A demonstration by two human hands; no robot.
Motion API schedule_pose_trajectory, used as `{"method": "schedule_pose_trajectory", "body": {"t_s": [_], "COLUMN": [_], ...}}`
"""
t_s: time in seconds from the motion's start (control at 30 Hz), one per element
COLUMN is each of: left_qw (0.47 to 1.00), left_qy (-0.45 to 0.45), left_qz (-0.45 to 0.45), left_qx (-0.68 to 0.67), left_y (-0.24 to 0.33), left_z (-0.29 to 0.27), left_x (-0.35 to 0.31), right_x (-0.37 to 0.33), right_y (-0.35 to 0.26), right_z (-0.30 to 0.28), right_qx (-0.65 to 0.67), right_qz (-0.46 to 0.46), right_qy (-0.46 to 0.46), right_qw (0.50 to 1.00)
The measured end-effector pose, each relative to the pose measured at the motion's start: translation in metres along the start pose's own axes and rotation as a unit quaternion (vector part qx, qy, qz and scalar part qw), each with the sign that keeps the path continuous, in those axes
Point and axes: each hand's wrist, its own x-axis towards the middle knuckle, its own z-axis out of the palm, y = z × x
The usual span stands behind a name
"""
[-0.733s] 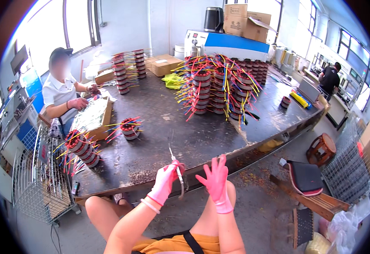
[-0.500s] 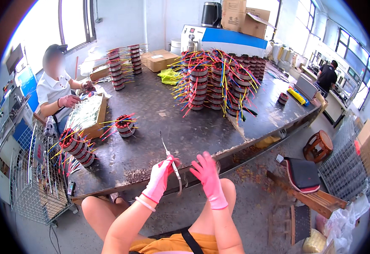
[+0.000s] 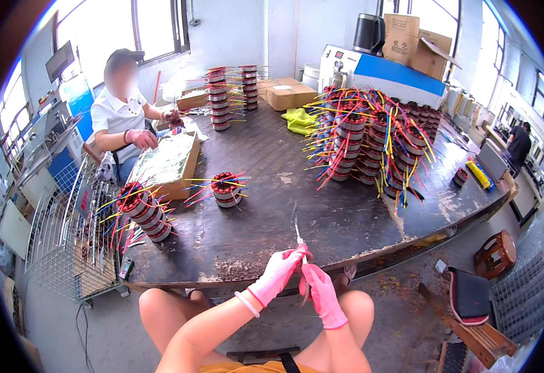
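Both my hands wear pink gloves and meet in front of the table's near edge. My left hand (image 3: 283,268) is closed around a slim white rod-like piece (image 3: 299,239) with a thin pointed end, which points away from me over the tabletop. Just below and to the right, my right hand (image 3: 323,293) is closed at the lower part of the same piece, where a curved brownish tail hangs down. The fingers partly hide the piece, so I cannot make out its exact kind. Nearest on the table is a single wound motor stator (image 3: 227,194) with coloured wires.
A leaning stator stack (image 3: 144,214) stands at the left edge, tall wired stacks (image 3: 350,143) at the right. Across the left side a person (image 3: 119,118) works at a cardboard box (image 3: 182,180) of pale strips. A yellow-green cloth (image 3: 300,121) lies farther back.
My right hand has gone from spread and apart to closed beside my left hand on the rod-like piece. The view has swung left, shifting the scene rightward.
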Motion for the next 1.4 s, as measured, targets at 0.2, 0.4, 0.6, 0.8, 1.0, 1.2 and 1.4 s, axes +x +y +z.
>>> {"method": "schedule_pose_trajectory", "body": {"t_s": [0.2,0.4,0.6,0.8,1.0,1.2,1.4], "left_qw": [0.943,0.579,0.57,0.68,0.682,0.689,0.667], "left_qy": [-0.031,0.212,0.119,0.1,0.132,0.147,0.14], "left_qz": [0.033,0.244,0.126,0.142,0.161,0.167,0.13], "left_qx": [0.33,0.749,0.803,0.712,0.701,0.69,0.72], "left_y": [0.09,0.166,0.185,0.195,0.189,0.185,0.19], "left_z": [-0.043,-0.157,-0.185,-0.189,-0.194,-0.192,-0.18], "left_x": [-0.017,0.029,0.079,0.084,0.084,0.083,0.079], "right_x": [-0.007,-0.004,0.002,0.003,0.002,0.004,0.006], "right_y": [-0.01,-0.017,-0.013,-0.008,-0.012,-0.009,-0.004], "right_z": [-0.01,-0.009,-0.015,-0.023,-0.021,-0.019,-0.02], "right_qx": [0.015,0.024,0.087,0.152,0.085,0.099,0.118], "right_qz": [0.009,0.016,-0.003,0.016,0.03,0.012,-0.001], "right_qy": [-0.003,0.044,0.015,-0.001,0.023,0.025,0.009], "right_qw": [1.0,0.999,0.996,0.988,0.996,0.995,0.993]}}
